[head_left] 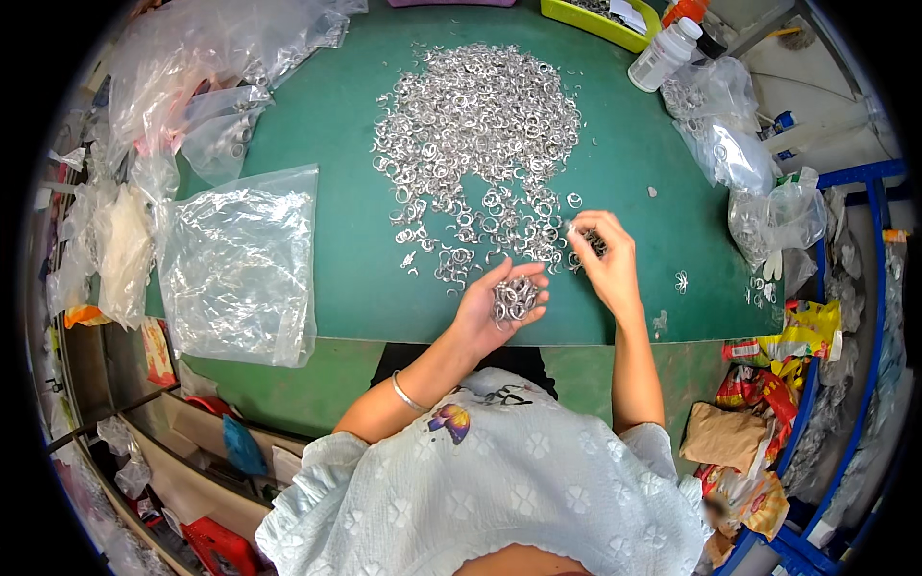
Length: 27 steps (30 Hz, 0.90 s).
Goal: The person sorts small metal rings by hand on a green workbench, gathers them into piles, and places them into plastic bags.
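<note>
A large heap of small silvery metal rings (475, 115) covers the middle of the green table, thinning into loose rings toward me. My left hand (479, 305) is turned palm up near the table's front edge, cupped around a pile of metal rings (516, 299). Just to its right, my right hand (611, 259) bends palm down over the near right fringe of the heap. Its thumb and fingertips come together on a small bright ring, and darker rings show beneath its curled fingers. Whether those lie in the palm or on the table is hard to see.
A clear plastic bag (238, 264) lies flat at the left front, with more bags (206, 48) behind it. Along the right edge are a white bottle (665, 56), filled bags (744, 154) and a few stray rings (681, 281). A yellow-green tray (605, 24) sits at the back.
</note>
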{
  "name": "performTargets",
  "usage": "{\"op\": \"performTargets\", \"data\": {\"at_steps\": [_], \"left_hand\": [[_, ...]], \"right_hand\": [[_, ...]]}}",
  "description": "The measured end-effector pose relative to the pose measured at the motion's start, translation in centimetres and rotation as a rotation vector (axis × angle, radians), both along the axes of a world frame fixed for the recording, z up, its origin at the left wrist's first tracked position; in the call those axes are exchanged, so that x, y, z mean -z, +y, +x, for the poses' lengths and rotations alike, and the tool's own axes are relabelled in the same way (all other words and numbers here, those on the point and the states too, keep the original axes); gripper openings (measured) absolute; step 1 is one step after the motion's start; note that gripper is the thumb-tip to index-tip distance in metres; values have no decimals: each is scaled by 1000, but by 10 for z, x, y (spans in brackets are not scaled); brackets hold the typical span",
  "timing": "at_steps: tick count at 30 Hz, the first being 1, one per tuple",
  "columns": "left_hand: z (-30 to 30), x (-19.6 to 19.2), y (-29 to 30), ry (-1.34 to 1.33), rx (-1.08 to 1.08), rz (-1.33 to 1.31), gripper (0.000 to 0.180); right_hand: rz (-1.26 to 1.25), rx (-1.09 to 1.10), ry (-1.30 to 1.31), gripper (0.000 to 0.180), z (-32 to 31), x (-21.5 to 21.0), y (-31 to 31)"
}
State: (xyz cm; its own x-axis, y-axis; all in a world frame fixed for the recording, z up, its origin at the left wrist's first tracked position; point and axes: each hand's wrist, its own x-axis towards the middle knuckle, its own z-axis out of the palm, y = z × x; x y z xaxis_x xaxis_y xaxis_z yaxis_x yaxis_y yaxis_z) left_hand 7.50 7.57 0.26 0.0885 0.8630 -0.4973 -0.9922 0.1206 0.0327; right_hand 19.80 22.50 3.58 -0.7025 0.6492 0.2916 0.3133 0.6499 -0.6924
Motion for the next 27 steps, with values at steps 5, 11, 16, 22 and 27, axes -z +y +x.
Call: {"op": "performTargets", "data": {"at_steps": [5, 11, 16, 22, 27], "left_hand": [[2, -20, 12, 33, -48, -96, 39], [3, 18, 3, -55, -13, 265, 30], [0, 22, -2, 71, 32, 180, 29], [1, 1, 6, 92, -42, 96, 38], [-1, 25, 6, 108, -36, 160, 36]], "right_hand": [[-427, -230, 113, 13, -1, -10, -14], [285, -10, -189, 20, -16, 21, 16], [40, 57, -170, 16, -10, 28, 22], [-491, -270, -34, 14, -10, -18, -5], [-75, 39, -58, 18, -24, 5, 29]]}}
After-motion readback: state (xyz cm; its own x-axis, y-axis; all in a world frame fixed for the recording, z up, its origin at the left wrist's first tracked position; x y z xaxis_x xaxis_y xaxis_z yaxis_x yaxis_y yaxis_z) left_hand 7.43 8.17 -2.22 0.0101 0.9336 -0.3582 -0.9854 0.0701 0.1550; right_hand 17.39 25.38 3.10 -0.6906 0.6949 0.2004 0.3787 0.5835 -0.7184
